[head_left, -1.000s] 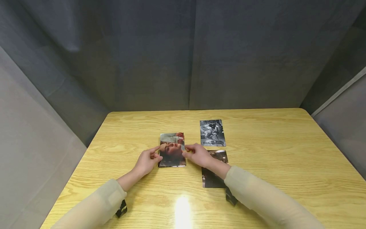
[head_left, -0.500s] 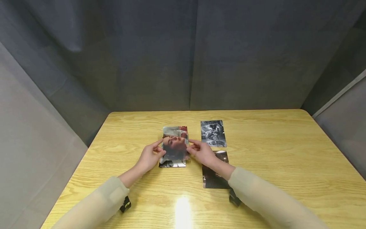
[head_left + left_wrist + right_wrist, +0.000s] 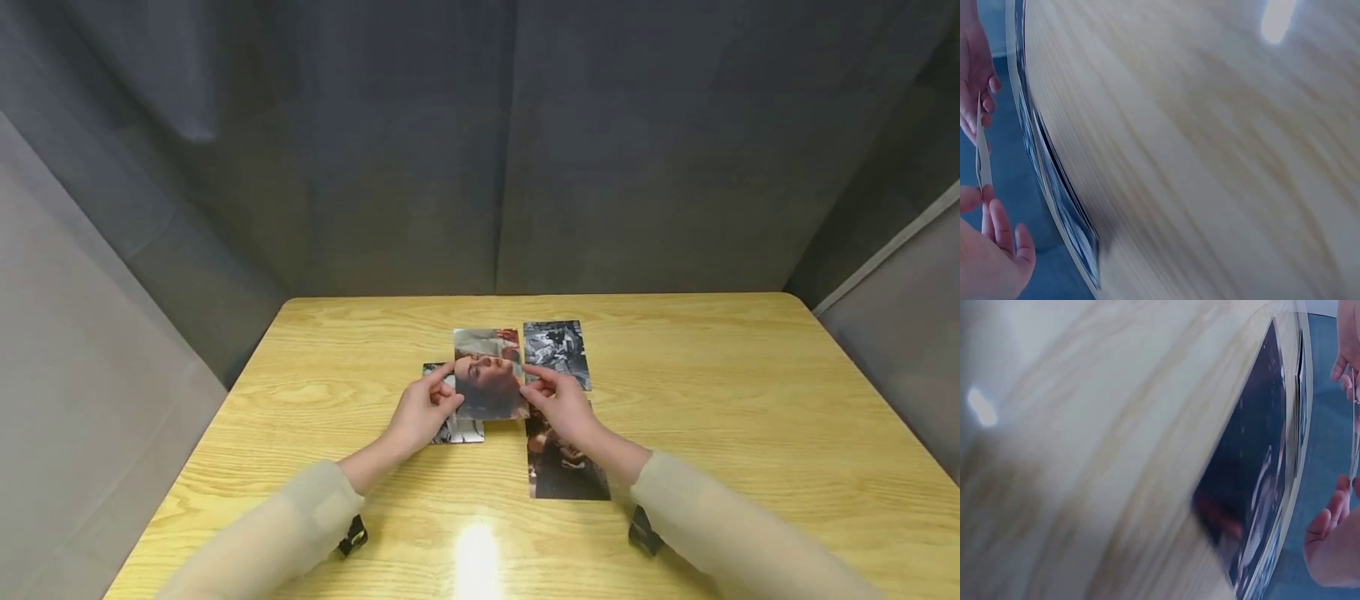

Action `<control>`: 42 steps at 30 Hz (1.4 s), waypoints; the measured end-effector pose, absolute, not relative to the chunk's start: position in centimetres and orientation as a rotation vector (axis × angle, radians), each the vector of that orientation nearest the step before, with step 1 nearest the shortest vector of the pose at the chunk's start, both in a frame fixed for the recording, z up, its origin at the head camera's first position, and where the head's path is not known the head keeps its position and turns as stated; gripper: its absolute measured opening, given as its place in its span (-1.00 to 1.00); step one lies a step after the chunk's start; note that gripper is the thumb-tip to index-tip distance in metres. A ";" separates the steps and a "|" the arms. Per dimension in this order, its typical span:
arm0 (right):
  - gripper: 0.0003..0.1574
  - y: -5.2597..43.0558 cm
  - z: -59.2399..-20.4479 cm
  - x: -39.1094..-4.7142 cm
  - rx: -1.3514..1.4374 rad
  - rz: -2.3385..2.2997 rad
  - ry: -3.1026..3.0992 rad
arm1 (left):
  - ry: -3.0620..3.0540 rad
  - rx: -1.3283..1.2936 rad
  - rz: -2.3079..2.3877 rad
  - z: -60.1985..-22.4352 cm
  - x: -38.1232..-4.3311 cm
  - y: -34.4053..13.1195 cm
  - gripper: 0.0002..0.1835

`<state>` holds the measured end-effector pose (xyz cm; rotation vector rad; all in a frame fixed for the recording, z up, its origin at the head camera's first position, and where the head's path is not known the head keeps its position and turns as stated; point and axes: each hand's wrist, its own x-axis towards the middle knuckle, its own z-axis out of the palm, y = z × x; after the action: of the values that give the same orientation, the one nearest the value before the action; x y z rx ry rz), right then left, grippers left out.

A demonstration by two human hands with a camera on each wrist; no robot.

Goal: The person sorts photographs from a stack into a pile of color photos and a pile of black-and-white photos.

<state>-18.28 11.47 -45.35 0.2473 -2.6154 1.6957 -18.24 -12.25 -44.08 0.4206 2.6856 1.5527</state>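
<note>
Between both hands is a colour photo print point(image 3: 489, 393) with a portrait on it, raised above the table. My left hand point(image 3: 422, 414) pinches its left edge between thumb and fingers. At the opposite edge my right hand point(image 3: 564, 407) pinches it the same way. Partly hidden under it and the left hand lies a black-and-white photo point(image 3: 467, 432); in the left wrist view several edges show at this pile point(image 3: 1066, 200). Below the right hand rests a dark photo point(image 3: 566, 471), also large in the right wrist view. Another black-and-white photo point(image 3: 555, 346) lies behind it.
The wooden table point(image 3: 712, 400) ends at a back edge against a dark grey curtain point(image 3: 390, 167). Pale panels stand at the left and right. A bright light reflection shows on the front of the tabletop.
Both hands have lifted the portrait photo off the pile and carried it to the right. A black-and-white photo beneath has come into view. The two photos at the right stay put.
</note>
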 end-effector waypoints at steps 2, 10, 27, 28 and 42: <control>-0.50 12.0 -45.1 -18.2 0.260 1.677 -2.593 | 2.688 0.455 1.576 -44.1 -18.1 -11.6 -0.40; -0.50 14.0 -44.4 -16.9 0.225 1.660 -2.554 | 2.718 0.604 1.555 -43.8 -17.5 -9.7 -0.36; -0.45 18.5 -44.3 -12.8 0.268 1.666 -2.620 | 2.564 0.566 1.518 -44.2 -15.0 -6.5 -0.28; -0.44 18.8 -44.3 -12.6 0.267 1.666 -2.621 | 2.560 0.562 1.508 -44.3 -14.8 -6.3 -0.28; -0.36 20.2 -45.8 -10.4 0.216 1.613 -2.760 | 2.586 0.601 1.339 -46.2 -12.7 -5.5 -0.30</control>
<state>-10.36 20.23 -45.77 0.2164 -2.7598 1.6133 -12.67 -5.48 -46.19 0.6013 2.5855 1.3388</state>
